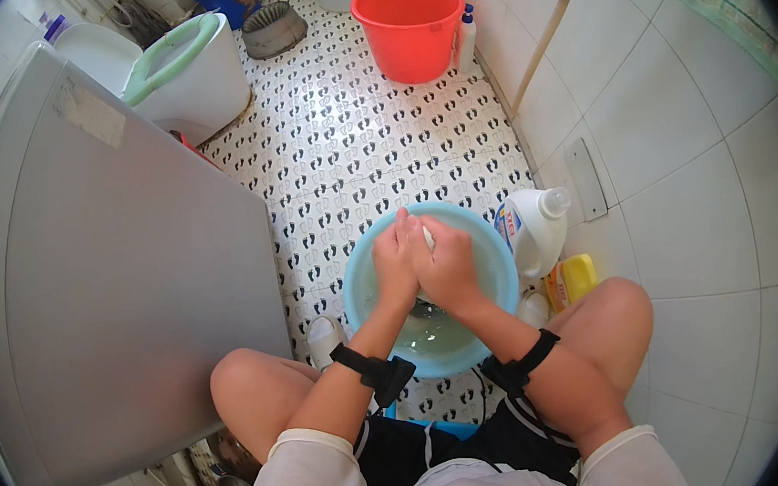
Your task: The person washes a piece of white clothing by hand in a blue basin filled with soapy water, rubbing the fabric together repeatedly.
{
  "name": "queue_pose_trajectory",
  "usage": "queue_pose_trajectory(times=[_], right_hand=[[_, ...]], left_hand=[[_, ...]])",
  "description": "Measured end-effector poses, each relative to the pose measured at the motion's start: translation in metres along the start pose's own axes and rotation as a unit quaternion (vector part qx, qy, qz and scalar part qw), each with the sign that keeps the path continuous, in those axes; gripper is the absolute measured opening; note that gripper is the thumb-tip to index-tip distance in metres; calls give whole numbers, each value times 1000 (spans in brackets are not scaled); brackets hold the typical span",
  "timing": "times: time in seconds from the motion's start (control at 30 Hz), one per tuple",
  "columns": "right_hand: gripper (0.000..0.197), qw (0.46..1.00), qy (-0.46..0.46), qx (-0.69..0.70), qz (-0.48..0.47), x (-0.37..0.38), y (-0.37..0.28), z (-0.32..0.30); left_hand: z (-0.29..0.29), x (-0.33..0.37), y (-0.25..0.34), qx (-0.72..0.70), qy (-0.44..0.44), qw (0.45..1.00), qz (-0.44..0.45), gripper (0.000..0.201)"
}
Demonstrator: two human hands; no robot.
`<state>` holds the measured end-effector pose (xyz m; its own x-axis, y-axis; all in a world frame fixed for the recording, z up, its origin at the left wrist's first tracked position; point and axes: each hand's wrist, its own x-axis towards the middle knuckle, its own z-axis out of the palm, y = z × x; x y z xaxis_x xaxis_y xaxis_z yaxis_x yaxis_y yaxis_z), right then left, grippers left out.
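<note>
Both my hands are closed together over a light blue basin (437, 369) of cloudy water on the floor between my feet. My left hand (395, 266) presses against my right hand (450, 268), fingers pointing away from me. A bit of something white (428, 238) shows between them; most of it is hidden by the fingers, and its kind cannot be made out. Below my wrists the water shows a dark patch and bright reflections. A black strap with a small box circles each forearm.
To the right stand a white jug (539, 237) and a yellow container (573, 280), close to the tiled wall. A grey panel (143, 271) rises on the left. Farther off are a toilet (193, 83), a red bucket (413, 34) and a white bottle (466, 42).
</note>
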<state>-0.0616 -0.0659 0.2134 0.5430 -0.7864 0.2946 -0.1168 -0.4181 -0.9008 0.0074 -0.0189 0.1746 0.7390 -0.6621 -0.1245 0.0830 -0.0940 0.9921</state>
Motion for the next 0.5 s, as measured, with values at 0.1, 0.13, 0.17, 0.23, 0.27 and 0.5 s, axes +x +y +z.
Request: queue_pose_trajectory(times=[0.1, 0.13, 0.17, 0.23, 0.27, 0.5], right_hand=[[34, 993, 57, -11, 101, 13, 22, -7], [34, 993, 60, -14, 101, 11, 24, -9], [34, 994, 52, -9, 90, 7, 15, -5], [35, 996, 42, 1, 80, 1, 0, 4], [35, 999, 22, -12, 42, -1, -4, 1], [33, 995, 99, 1, -7, 5, 25, 1]], left_hand=[[12, -7, 10, 16, 16, 1000, 1, 47], [15, -6, 9, 12, 3, 1000, -3, 48], [10, -5, 6, 14, -3, 1000, -7, 48], [-7, 1, 3, -4, -4, 1000, -10, 48], [-6, 2, 2, -33, -14, 999, -13, 48], [10, -8, 11, -12, -10, 999, -28, 48]])
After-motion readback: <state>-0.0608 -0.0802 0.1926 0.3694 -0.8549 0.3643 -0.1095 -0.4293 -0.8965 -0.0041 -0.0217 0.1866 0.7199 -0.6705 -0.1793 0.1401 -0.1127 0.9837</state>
